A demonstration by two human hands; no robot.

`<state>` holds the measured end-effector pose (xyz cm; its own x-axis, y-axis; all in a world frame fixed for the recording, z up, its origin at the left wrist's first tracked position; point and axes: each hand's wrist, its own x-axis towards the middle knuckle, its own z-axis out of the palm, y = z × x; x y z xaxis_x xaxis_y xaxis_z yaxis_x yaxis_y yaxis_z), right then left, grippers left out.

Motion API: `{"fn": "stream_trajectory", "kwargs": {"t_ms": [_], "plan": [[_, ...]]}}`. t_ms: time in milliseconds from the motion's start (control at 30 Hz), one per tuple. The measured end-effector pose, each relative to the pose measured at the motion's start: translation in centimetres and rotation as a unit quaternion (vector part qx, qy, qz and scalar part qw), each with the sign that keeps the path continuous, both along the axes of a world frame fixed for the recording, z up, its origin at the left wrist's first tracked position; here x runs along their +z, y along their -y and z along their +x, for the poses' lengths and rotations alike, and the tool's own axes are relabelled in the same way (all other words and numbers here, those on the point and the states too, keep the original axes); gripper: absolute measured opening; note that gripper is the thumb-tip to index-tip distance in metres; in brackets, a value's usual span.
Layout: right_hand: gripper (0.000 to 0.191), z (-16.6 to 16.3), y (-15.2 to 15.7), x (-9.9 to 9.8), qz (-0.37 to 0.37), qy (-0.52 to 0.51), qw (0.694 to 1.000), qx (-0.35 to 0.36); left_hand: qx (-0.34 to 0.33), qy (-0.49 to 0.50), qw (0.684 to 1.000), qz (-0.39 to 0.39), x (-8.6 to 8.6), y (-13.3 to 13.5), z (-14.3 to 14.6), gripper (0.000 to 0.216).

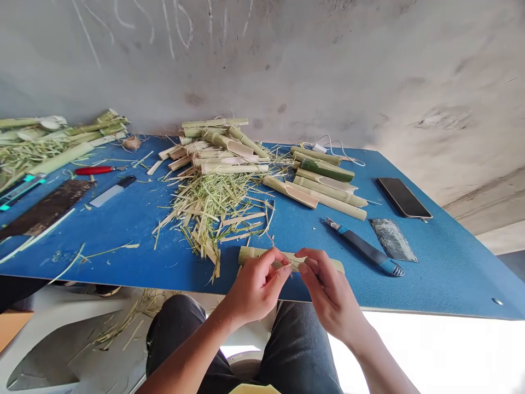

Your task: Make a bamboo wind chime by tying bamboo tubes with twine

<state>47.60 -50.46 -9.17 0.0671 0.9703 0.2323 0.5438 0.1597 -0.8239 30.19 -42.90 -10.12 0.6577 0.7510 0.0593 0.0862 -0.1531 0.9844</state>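
Note:
My left hand is closed in a pinch on a thin brown twine, whose loose end rises above the fingers. Facing it, my right hand pinches the same thin strand, and the fingertips of both hands nearly meet. Just behind the hands, at the table's front edge, lies a pale bamboo tube, partly covered by my fingers. A small hole shows near its left end. Whether the twine passes through or around the tube is hidden.
Bamboo shavings and cut bamboo pieces pile up on the blue table. More bamboo tubes, a utility knife, a sandpaper sheet and a phone lie right. A cleaver and small knife are left.

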Motion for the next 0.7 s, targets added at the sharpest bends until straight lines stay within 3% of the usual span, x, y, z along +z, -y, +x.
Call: {"fn": "stream_trajectory", "kwargs": {"t_ms": [167, 333, 433, 567, 633, 700], "plan": [[0.022, 2.9, -1.1, 2.0, 0.041, 0.198, 0.968, 0.145, -0.031, -0.010, 0.999, 0.017, 0.5, -0.2, -0.5, 0.033], [0.027, 4.2, -2.2, 3.6, 0.073, 0.373, 0.904, 0.197, -0.051, 0.004, 0.999, 0.009, 0.1, -0.5, -0.7, 0.038], [0.029, 3.9, -2.4, 4.5, 0.047, 0.361, 0.910, 0.196, -0.042, 0.016, 0.999, 0.004, 0.0, -0.2, -0.7, 0.048], [0.025, 3.2, -2.5, 5.2, 0.034, 0.278, 0.940, 0.194, 0.028, 0.018, 0.999, 0.026, 0.0, 0.0, -0.4, 0.053], [0.026, 3.4, -2.6, 5.2, 0.059, 0.296, 0.933, 0.195, 0.035, 0.025, 0.998, 0.044, 0.0, -0.1, -0.2, 0.048], [0.027, 3.8, -2.8, 5.2, 0.104, 0.358, 0.906, 0.200, 0.027, 0.035, 0.997, 0.055, 0.1, -0.3, 0.0, 0.041]]}}
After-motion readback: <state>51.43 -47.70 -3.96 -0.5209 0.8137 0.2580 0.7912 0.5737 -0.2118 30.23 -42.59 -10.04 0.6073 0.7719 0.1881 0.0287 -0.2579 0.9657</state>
